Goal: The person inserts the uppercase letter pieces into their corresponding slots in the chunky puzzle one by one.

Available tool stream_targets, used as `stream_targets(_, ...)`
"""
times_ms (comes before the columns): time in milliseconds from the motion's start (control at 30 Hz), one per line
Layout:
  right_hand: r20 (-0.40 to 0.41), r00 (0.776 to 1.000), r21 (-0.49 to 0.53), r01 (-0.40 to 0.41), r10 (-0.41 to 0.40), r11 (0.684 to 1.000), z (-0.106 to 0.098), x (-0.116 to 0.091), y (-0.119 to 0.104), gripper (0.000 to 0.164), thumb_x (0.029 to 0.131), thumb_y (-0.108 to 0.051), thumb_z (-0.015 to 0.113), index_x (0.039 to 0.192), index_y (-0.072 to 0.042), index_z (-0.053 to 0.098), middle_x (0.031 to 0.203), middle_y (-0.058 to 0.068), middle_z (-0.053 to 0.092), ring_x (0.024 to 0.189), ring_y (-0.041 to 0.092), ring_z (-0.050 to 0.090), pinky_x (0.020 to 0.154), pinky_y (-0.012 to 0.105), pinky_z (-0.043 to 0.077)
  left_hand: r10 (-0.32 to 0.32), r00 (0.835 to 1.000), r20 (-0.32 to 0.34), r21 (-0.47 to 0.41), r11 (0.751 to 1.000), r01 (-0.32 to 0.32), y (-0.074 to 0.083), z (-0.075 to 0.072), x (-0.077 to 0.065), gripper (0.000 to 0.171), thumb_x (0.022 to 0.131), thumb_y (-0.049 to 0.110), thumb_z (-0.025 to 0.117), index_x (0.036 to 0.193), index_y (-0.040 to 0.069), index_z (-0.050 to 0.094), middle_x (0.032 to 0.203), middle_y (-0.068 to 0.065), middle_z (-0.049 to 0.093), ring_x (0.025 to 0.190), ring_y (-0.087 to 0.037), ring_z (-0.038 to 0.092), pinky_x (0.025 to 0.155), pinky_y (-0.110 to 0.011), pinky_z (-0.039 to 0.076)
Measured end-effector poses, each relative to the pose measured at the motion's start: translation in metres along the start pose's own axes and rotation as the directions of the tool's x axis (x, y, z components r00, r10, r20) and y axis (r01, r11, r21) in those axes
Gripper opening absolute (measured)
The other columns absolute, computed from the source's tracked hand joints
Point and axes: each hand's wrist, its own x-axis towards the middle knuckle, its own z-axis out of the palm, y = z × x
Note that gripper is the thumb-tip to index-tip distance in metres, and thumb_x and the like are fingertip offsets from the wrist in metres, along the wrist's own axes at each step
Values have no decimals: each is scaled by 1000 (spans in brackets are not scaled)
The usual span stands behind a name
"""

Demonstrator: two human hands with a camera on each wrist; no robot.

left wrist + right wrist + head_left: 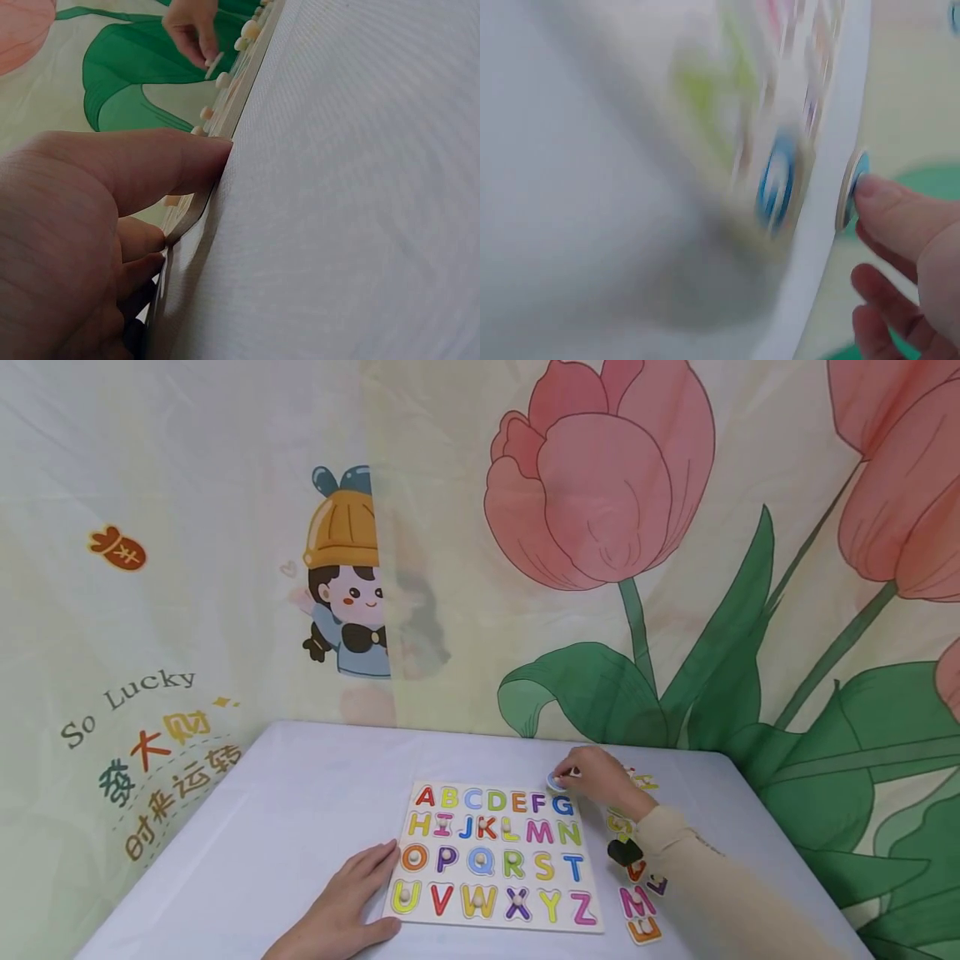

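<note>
Near the far right corner of the alphabet board (459, 881), the right hand (600, 781) pinches a blue piece (847, 196) that a slack hold could drop, while the left hand (345, 889), extended fingers lightly touching its left edge, could let it skid.

Blue piece (554, 782) in right-hand fingers (569, 762) (near the G (562, 806))

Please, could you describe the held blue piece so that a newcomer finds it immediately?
On the white table lies an alphabet board. Near its far-right corner, the right grip pinches the blue piece. Unlike the loose letters beside the board, it is held raised.
</note>
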Motion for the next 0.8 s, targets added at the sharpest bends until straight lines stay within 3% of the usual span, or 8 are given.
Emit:
stream_targets(167, -17, 1000, 18, 21, -20, 1000, 21, 7, -39, 11, 92, -20, 85, 103, -17, 86, 89, -12, 70, 80, 5, 59, 72, 29, 53, -3, 1000, 15, -10, 1000, 3, -1, 1, 0, 97, 90, 54, 78, 164, 5, 39, 172, -11, 34, 156, -40, 30, 117, -71, 34)
stream_targets(400, -17, 999, 144, -40, 43, 989, 43, 15, -81, 10, 95, -19, 83, 104, -15, 85, 92, -8, 70, 81, 9, 59, 72, 28, 53, 3, 1000, 11, -7, 1000, -3, -1, 0, 1, 97, 89, 53, 78, 164, 5, 39, 172, -11, 34, 156, -40, 30, 117, -71, 34)
stream_targets(633, -41, 999, 185, -17, 25, 983, 62, 23, -112, 10, 96, -21, 81, 102, -14, 85, 92, -6, 74, 82, 9, 61, 73, 29, 53, -21, 1000, 9, -19, 1000, 21, -2, 2, 3, 98, 88, 55, 78, 164, 6, 39, 172, -9, 34, 156, -38, 29, 118, -70, 33)
stream_targets(800, -58, 992, 219, -97, 112, 971, 76, 27, -125, 9, 95, -22, 83, 99, -15, 85, 88, -7, 75, 81, 9, 62, 71, 28, 53, -6, 1000, 11, -8, 1000, 6, -1, 1, 1, 97, 89, 53, 78, 164, 5, 39, 172, -11, 34, 155, -40, 31, 116, -70, 35)
